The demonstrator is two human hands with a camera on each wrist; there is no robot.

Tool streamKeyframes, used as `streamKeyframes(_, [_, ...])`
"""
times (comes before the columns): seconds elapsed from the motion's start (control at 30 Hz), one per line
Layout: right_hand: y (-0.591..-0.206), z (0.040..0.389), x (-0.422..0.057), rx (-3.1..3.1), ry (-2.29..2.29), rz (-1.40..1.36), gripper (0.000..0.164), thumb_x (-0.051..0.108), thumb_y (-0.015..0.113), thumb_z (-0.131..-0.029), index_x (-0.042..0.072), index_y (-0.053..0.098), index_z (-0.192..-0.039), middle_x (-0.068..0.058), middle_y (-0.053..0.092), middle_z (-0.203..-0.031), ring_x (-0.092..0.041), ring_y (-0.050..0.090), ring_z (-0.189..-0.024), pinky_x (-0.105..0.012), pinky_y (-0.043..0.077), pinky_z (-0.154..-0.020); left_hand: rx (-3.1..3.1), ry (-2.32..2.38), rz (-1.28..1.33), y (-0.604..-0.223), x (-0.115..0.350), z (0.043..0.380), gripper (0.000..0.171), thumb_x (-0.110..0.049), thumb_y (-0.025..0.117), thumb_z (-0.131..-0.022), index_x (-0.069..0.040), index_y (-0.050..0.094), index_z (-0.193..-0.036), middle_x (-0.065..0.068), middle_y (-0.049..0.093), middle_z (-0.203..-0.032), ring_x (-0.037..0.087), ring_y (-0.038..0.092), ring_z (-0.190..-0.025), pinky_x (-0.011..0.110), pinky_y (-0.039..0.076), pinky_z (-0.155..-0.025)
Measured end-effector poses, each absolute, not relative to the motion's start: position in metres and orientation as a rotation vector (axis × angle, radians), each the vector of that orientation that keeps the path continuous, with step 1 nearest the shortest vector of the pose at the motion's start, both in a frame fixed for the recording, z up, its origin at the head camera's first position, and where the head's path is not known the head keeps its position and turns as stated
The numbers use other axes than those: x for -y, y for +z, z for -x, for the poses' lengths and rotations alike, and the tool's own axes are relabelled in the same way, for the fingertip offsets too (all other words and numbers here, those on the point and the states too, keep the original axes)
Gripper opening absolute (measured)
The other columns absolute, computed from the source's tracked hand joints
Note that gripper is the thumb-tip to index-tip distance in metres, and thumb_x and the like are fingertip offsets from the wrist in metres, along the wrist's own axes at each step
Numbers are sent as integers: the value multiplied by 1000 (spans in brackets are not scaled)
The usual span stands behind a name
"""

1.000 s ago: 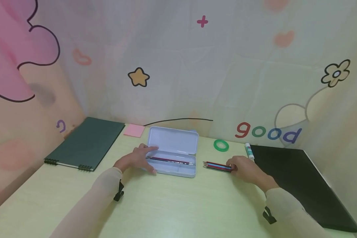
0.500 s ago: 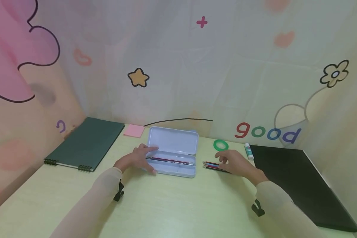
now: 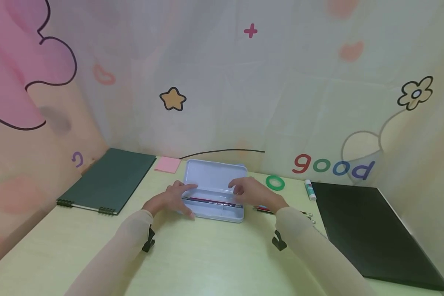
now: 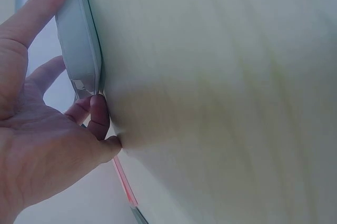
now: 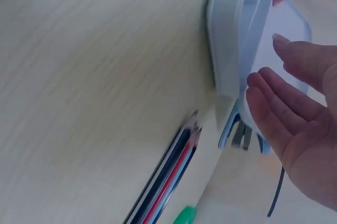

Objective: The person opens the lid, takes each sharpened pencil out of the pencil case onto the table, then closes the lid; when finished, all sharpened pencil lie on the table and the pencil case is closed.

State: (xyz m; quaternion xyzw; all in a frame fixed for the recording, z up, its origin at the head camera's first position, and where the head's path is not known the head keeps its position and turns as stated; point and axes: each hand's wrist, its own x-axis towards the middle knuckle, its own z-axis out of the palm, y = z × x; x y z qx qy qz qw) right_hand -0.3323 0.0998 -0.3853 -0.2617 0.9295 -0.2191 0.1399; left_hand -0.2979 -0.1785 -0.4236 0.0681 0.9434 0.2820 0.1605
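Only the head view takes in the black board (image 3: pixel 377 234), between three and four o'clock; a dark green spiral notebook (image 3: pixel 111 179) lies at nine, and the open pale pencil case (image 3: pixel 211 174) marks the dial's centre. The left hand (image 3: pixel 174 198) grips the case's nine-o'clock end; the left wrist view adds bent lower fingers hidden from above. The right hand (image 3: pixel 255 192) hovers over the three-o'clock end, loosely bent; its wrist view shows thumb and fingers apart, holding nothing. A pink pad (image 3: pixel 168 165) sits at ten. The right wrist view bares the points of loose pencils (image 5: pixel 168 174), past three, partly covered by the right sleeve (image 3: pixel 303 230) from above. Green tape (image 3: pixel 275 188) and a glue stick (image 3: pixel 310 190) lie near three.
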Motion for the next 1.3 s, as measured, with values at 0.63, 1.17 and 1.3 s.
streamKeyframes(0.63, [-408, 329, -39, -2623, -509, 990, 39, 20, 73, -92, 13, 65, -130, 0, 71, -100, -15, 59, -89, -30, 53, -90, -2690, 782, -191, -425, 179, 298, 97, -38, 90, -71, -30, 39, -153, 17, 34, -147, 37, 35, -130, 62, 41, -106])
streamKeyframes(1.17, [-401, 324, -34, -2644, -332, 953, 42, 23, 67, -97, 20, 60, -138, -2, 70, -115, -16, 61, -99, -36, 52, -100, -2692, 769, -187, -423, 177, 298, 97, -37, 90, -71, -30, 39, -153, 18, 35, -147, 37, 36, -129, 62, 43, -105])
streamKeyframes(1.3, [-399, 324, -36, -2663, -340, 902, 41, 21, 67, -96, 18, 61, -136, -2, 70, -120, -18, 64, -99, -39, 52, -101, -2687, 774, -177, -422, 177, 299, 96, -37, 90, -72, -30, 39, -153, 17, 34, -148, 37, 36, -130, 62, 42, -106])
